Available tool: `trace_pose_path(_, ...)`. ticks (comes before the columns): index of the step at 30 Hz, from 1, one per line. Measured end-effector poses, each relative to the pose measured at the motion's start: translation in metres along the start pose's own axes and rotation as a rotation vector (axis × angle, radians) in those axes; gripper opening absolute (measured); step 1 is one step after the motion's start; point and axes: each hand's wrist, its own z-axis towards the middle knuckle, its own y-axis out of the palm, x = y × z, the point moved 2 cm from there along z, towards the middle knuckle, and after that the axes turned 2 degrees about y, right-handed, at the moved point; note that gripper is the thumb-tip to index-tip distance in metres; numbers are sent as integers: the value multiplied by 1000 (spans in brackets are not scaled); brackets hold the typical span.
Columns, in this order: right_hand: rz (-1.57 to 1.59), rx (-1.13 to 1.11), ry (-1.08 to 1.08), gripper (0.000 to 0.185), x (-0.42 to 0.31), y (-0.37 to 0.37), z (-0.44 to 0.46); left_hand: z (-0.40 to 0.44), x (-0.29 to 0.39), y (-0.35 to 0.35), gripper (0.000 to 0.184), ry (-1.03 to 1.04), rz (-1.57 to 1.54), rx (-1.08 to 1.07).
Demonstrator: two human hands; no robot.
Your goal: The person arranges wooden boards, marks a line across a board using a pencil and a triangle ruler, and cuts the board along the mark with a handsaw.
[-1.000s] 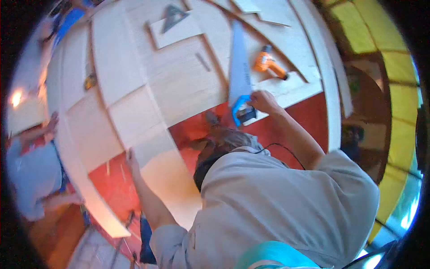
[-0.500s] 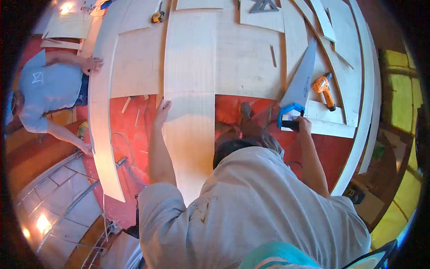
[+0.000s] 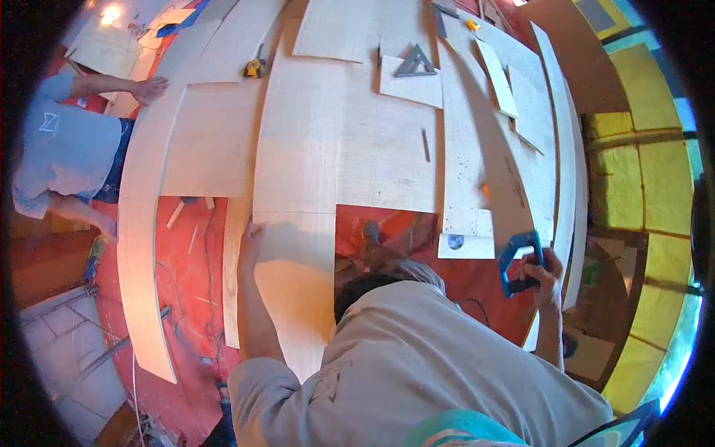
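Observation:
My right hand (image 3: 545, 277) is closed round the blue and black handle of a handsaw (image 3: 497, 153), raised over the boards on the right with its long blade pointing away from me. At the left edge of a long pale wooden board (image 3: 298, 179), my left hand (image 3: 254, 232) grips the wood, fingers partly hidden. A thin pencil line crosses this board just ahead of that hand. Behind the saw blade, only a bit of the orange drill (image 3: 484, 191) shows. Farther off lie a grey speed square (image 3: 415, 62) on a small wood piece and a yellow tape measure (image 3: 255, 68).
At the left, another person's hand (image 3: 151, 90) rests on a long narrow board (image 3: 138, 223). Red floor (image 3: 190, 276) shows between the boards. A dark pencil-like stick (image 3: 426, 144) and several offcuts lie on the sheets. Yellow panels (image 3: 663, 186) stand along the right.
My right hand has lifted the handsaw off the boards and moved it right and nearer to me. My view has shifted; my left hand stays at the board's edge.

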Motion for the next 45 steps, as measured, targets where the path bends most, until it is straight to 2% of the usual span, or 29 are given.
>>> trace_pose_path(2, 57, -116, -43, 40, -12, 8, 7, -1, -58, -5, 65, -207, 127, 46)
trace_pose_path(3, 73, -114, -68, 41, -17, 16, 9, -12, -53, -3, 65, -220, 125, 50)
trace_pose_path(5, 125, -251, -95, 41, -38, 41, 20, -17, -22, 1, 66, -110, -55, 98)
trace_pose_path(6, 84, -295, -58, 42, -44, 56, 24, -22, -12, 3, 66, -127, -58, 114)
trace_pose_path(8, -13, -412, -36, 43, -45, 82, 40, -29, 6, 2, 66, -141, 220, 165)
trace_pose_path(10, -8, -601, -46, 45, -38, 109, 56, -36, 3, 4, 74, -206, 363, 242)
trace_pose_path(12, -61, -762, -32, 49, -43, 144, 63, -48, 44, 1, 83, -415, 438, 157)
trace_pose_path(13, -100, -839, -34, 50, -48, 165, 67, -47, 37, -4, 83, -452, 438, 196)
trace_pose_path(14, -254, -846, -103, 44, -51, 183, 66, -48, 32, -5, 84, -463, 408, 194)
trace_pose_path(15, -428, -956, -233, 37, -64, 198, 72, -47, 26, -5, 85, -467, 379, 189)
trace_pose_path(17, -351, -999, -487, 34, -44, 224, 86, -49, 22, 3, 85, -464, 382, 294)
trace_pose_path(18, -342, -1021, -486, 34, -41, 235, 92, -48, 23, 4, 85, -439, 385, 359)
trace_pose_path(20, -435, -1130, -507, 31, -31, 250, 96, -49, 37, 6, 87, -420, 373, 351)
trace_pose_path(25, -492, -1200, -511, 32, -21, 280, 99, -42, 53, 1, 95, -463, 307, 262)
trace_pose_path(27, -551, -1196, -476, 33, -18, 289, 99, -34, 47, -5, 96, -674, 324, 192)
trace_pose_path(28, -517, -1185, -577, 33, -18, 292, 97, -30, 31, -6, 96, -671, 322, 177)
trace_pose_path(29, -483, -1170, -677, 34, -19, 295, 94, -25, 16, -9, 96, -657, 361, 171)
trace_pose_path(31, -527, -1165, -634, 35, -23, 297, 90, -15, 3, -11, 96, -636, 393, 155)
trace_pose_path(33, -575, -1173, -580, 36, -25, 300, 91, -11, -8, -5, 84, -421, 302, 248)
trace_pose_path(34, -558, -1189, -613, 37, -25, 301, 91, -10, -15, -1, 84, -428, 297, 234)
trace_pose_path(36, -540, -1195, -628, 37, -25, 301, 90, -6, -20, 5, 77, -226, 129, 311)
trace_pose_path(40, -563, -1183, -574, 33, -32, 303, 92, -10, -17, 3, 73, -181, 154, 269)
trace_pose_path(43, -579, -1217, -548, 24, -36, 306, 100, -14, -6, 0, 71, -300, 156, 179)
trace_pose_path(45, -605, -1258, -547, 22, -34, 306, 102, -13, 3, 5, 70, -256, 229, 357)
